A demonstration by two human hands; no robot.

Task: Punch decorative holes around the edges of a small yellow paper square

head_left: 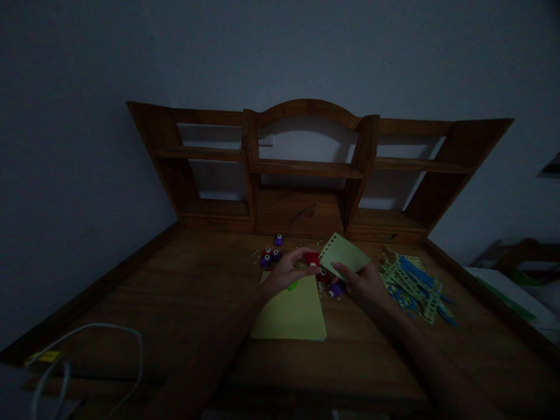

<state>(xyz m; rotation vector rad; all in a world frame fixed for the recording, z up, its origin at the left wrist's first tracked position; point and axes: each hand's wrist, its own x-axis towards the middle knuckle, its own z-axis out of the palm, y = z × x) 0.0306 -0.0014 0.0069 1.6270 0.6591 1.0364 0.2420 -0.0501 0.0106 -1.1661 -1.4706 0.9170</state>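
My left hand (286, 273) is closed around a small red craft punch (312, 258), above the far edge of a yellow paper stack (291, 315). Pinched in my right hand (364, 283) is a light yellow paper piece (345, 252) with a row of punched holes along its left edge. That holed edge sits right beside the red punch; I cannot tell whether it is inside the slot. Under the paper lie another red punch (322, 276) and a purple punch (336, 289). A bright green thing (292, 286) rests on the stack, partly behind my left hand.
More punches (266, 261) stand left of my hands, with a single purple one (279, 240) farther back. Punched yellow and blue strips (415, 286) are heaped at the right. A wooden shelf unit (301, 169) borders the desk's back. A white cable (139, 350) loops at front left.
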